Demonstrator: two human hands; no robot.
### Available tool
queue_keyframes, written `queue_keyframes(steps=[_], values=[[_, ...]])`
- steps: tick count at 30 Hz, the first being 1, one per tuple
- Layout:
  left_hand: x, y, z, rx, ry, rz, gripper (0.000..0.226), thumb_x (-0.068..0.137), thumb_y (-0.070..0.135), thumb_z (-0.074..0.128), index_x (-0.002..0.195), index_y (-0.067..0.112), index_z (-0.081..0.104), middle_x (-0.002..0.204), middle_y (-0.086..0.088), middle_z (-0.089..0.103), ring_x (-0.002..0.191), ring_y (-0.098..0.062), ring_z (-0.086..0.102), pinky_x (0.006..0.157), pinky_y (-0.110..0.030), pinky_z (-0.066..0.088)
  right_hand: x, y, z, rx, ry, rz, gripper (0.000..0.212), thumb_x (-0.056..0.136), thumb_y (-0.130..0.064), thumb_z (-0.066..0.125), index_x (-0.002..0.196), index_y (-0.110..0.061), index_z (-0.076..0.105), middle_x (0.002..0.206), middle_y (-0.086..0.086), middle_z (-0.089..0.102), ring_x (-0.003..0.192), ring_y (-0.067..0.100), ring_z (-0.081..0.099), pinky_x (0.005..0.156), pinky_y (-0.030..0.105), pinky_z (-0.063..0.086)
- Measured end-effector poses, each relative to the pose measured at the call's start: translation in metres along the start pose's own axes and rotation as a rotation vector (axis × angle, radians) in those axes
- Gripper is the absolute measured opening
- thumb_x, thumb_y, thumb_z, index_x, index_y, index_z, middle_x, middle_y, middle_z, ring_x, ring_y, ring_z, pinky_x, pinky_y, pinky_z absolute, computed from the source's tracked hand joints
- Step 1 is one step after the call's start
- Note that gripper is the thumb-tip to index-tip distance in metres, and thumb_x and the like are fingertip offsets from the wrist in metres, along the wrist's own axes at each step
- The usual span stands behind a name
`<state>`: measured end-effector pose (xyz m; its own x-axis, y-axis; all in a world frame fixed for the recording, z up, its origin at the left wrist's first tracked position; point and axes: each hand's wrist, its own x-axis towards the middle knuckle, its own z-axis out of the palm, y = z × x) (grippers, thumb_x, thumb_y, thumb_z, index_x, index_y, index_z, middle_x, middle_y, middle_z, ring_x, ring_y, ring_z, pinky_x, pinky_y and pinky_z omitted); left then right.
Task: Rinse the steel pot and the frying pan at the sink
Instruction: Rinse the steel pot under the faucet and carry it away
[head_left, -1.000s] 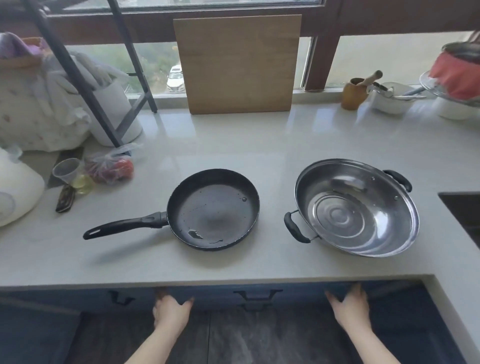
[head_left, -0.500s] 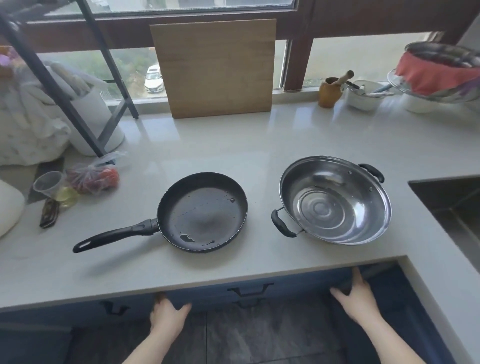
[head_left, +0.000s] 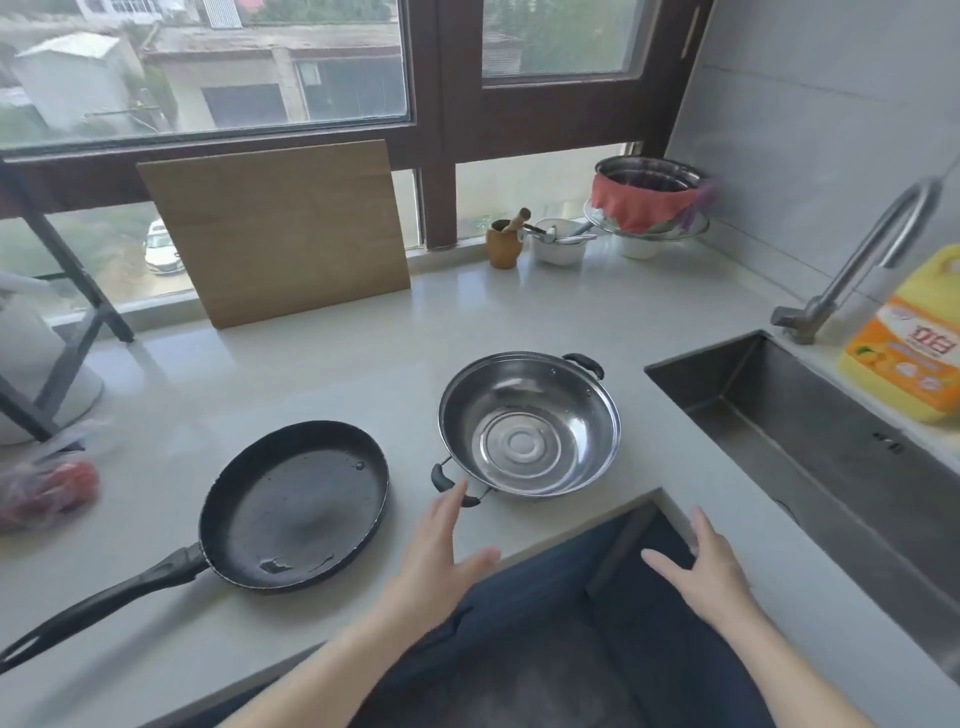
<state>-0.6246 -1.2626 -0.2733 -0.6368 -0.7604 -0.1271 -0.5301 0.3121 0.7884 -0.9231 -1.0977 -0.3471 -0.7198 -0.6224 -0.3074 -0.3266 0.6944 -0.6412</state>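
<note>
Pot (head_left: 530, 431) on counter (head_left: 322, 374) at centre, pan (head_left: 296, 501) just beside at 8 o'clock, sink (head_left: 810, 452) at 3 o'clock. Left hand (head_left: 436, 551) fingers spread, empty, tips by near pot handle. Right hand (head_left: 706, 566) spread, empty, at counter edge, 5 o'clock of pot.

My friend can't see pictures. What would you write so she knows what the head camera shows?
Two open hands, left hand and right hand, reach toward an empty steel pot on a pale kitchen counter. A black frying pan sits left of it, and a sink with a tap lies to the right.
</note>
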Motion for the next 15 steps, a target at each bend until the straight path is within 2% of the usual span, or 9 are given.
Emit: queue_keyframes(steps=[2,3,5,6,7,11,15], values=[[0.032,0.006,-0.014,0.082,0.023,0.047,0.093,0.086,0.034,0.074,0.157,0.027,0.014,0.141,0.005,0.046,0.115,0.027,0.028,0.101,-0.010,0.018,0.008,-0.011,-0.012,0.007,-0.016,-0.040,0.112,0.076,-0.051,0.079,0.159,-0.029,0.006,0.157,0.004,0.027,0.139,0.022,0.038,0.109,0.039,0.037],[0.047,0.007,-0.022,0.130,0.031,0.056,0.099,0.083,0.037,0.076,0.158,0.027,0.011,0.144,0.001,0.044,0.119,0.024,0.028,0.105,-0.015,0.020,0.013,-0.018,-0.016,0.016,-0.029,-0.068,0.115,0.074,-0.051,0.081,0.158,-0.031,0.005,0.157,0.002,0.026,0.141,0.021,0.037,0.110,0.037,0.036],[0.079,0.003,-0.037,0.234,0.062,0.055,0.110,0.077,0.043,0.078,0.158,0.029,0.006,0.155,0.000,0.031,0.140,-0.004,0.024,0.114,-0.028,0.022,0.027,-0.036,-0.023,0.024,-0.069,-0.129,0.120,0.070,-0.051,0.084,0.158,-0.032,0.004,0.158,-0.001,0.024,0.142,0.018,0.034,0.112,0.036,0.034],[0.094,-0.001,-0.044,0.284,0.068,0.042,0.114,0.075,0.046,0.079,0.158,0.028,0.004,0.159,0.001,0.025,0.145,-0.015,0.019,0.117,-0.034,0.021,0.036,-0.045,-0.027,0.016,-0.094,-0.156,0.123,0.068,-0.051,0.085,0.158,-0.032,0.004,0.159,-0.002,0.022,0.143,0.017,0.032,0.114,0.036,0.033],[0.109,-0.005,-0.049,0.327,0.059,0.015,0.117,0.074,0.049,0.080,0.158,0.026,0.001,0.161,0.002,0.020,0.147,-0.019,0.015,0.118,-0.036,0.020,0.046,-0.054,-0.029,0.001,-0.119,-0.177,0.126,0.066,-0.052,0.086,0.158,-0.032,0.002,0.160,-0.002,0.020,0.145,0.017,0.030,0.115,0.037,0.032],[0.166,-0.024,-0.067,0.422,-0.002,-0.073,0.126,0.072,0.055,0.080,0.158,0.021,-0.005,0.163,-0.002,0.012,0.149,-0.022,0.008,0.120,-0.038,0.017,0.085,-0.087,-0.036,-0.097,-0.243,-0.248,0.141,0.056,-0.054,0.088,0.158,-0.029,-0.005,0.162,-0.001,0.014,0.148,0.016,0.020,0.118,0.037,0.028],[0.213,-0.035,-0.092,0.507,-0.239,-0.097,0.139,0.061,0.065,0.082,0.158,0.025,-0.010,0.163,0.000,0.011,0.149,-0.020,0.008,0.121,-0.036,0.015,0.122,-0.106,-0.038,-0.223,-0.398,-0.337,0.152,0.048,-0.059,0.088,0.156,-0.032,-0.014,0.164,-0.005,0.010,0.150,0.013,0.014,0.121,0.036,0.023]])
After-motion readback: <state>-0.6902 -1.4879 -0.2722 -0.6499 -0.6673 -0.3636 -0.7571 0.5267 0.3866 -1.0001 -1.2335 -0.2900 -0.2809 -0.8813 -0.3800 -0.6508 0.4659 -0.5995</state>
